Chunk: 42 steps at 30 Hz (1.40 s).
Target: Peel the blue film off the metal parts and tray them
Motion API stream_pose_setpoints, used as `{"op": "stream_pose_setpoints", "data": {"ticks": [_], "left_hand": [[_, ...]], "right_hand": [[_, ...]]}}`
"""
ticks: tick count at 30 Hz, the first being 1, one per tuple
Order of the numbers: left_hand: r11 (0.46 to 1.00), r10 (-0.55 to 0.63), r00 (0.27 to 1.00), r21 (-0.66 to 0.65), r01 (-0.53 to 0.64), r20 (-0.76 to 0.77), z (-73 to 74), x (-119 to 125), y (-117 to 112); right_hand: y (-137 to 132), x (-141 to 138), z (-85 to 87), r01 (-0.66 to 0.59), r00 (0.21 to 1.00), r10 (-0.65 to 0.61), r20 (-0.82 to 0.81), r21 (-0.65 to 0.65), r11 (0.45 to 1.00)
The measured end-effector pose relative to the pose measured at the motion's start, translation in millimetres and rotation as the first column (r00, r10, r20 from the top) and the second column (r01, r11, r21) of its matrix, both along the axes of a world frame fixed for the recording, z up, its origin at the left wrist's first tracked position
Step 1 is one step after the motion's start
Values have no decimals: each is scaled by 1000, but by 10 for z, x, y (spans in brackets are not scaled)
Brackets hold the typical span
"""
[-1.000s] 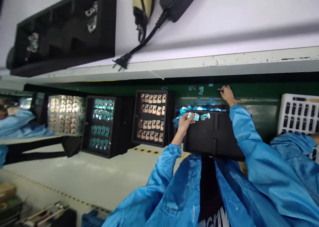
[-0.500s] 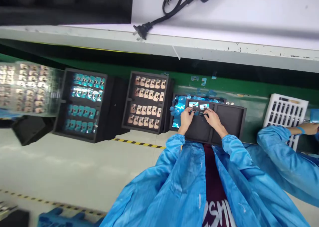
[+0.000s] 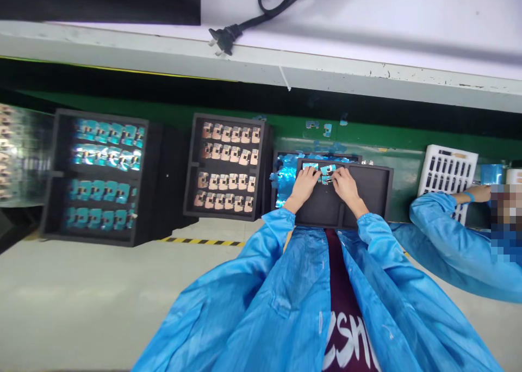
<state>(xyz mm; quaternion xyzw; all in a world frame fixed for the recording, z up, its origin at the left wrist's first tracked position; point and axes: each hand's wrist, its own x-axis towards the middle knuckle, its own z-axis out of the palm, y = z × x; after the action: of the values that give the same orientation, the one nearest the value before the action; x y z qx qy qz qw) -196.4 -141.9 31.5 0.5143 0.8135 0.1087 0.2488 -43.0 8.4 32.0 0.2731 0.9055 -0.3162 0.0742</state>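
A black two-compartment tray point(image 3: 322, 211) lies in front of me. In its left compartment, near the far wall, are small flat parts with blue film. My left hand point(image 3: 304, 186) is over this compartment, its fingers bent and close together beside the left blue-filmed part point(image 3: 310, 166). Whatever its fingertips hold is too small to make out. My right hand point(image 3: 346, 187) is at the divider, fingertips pinched together beside another blue-filmed part point(image 3: 328, 169). A thin dark sliver shows at these fingertips, its kind unclear.
Under the tray's left side is a box heaped with blue film pieces point(image 3: 285, 176). Further left stand a black tray of copper-coloured parts point(image 3: 191, 168) and one of blue parts point(image 3: 51, 198). At right are a white slotted rack point(image 3: 428, 160) and a co-worker's arm point(image 3: 436, 209). A plug point(image 3: 224, 39) overhangs the shelf.
The view has shifted, bringing the left trays closer. My left fingers have moved from a pinch near the small part to the compartment's far edge. My right hand stays pinched near the divider.
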Motion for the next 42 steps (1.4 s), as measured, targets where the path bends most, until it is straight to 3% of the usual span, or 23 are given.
{"op": "stream_pose_setpoints", "data": {"ticks": [5,9,16,21,27,30,33,35,38,40,42], "left_hand": [[1000,-7,997,-13,6,-80,-67,215,-304],[1000,-17,996,11,18,-88,-141,160,-421],[996,-73,992,39,78,-103,-108,3,-432],[988,-149,988,38,150,-41,-98,128,-391],[990,-125,992,61,127,-35,-109,270,-399],[995,-29,998,98,35,-63,-96,120,-261],[988,81,990,137,-64,-119,-122,-264,192],[989,102,985,119,-85,-142,-182,-587,652],[992,122,978,-1,-124,-168,-359,-1023,1365],[987,131,971,-66,-146,-199,-529,-1228,1720],[987,110,967,-86,-132,-230,-714,-1361,1924]], "right_hand": [[-250,225,-75,66,997,-64,48,-45,997],[-396,209,-128,59,997,-58,56,-21,998],[-550,233,-33,-10,999,3,52,134,991],[-542,250,-69,-102,994,94,59,141,985],[-564,240,-5,-82,997,81,15,136,987],[-247,149,51,-12,996,24,-83,145,989],[524,-137,-13,185,967,-151,-204,161,969],[1148,-429,-137,271,948,-234,-216,162,949],[1883,-914,-406,238,968,-220,-117,165,957],[2135,-1189,-607,230,973,-224,-51,168,959],[2231,-1382,-793,269,963,-267,-33,167,949]]}}
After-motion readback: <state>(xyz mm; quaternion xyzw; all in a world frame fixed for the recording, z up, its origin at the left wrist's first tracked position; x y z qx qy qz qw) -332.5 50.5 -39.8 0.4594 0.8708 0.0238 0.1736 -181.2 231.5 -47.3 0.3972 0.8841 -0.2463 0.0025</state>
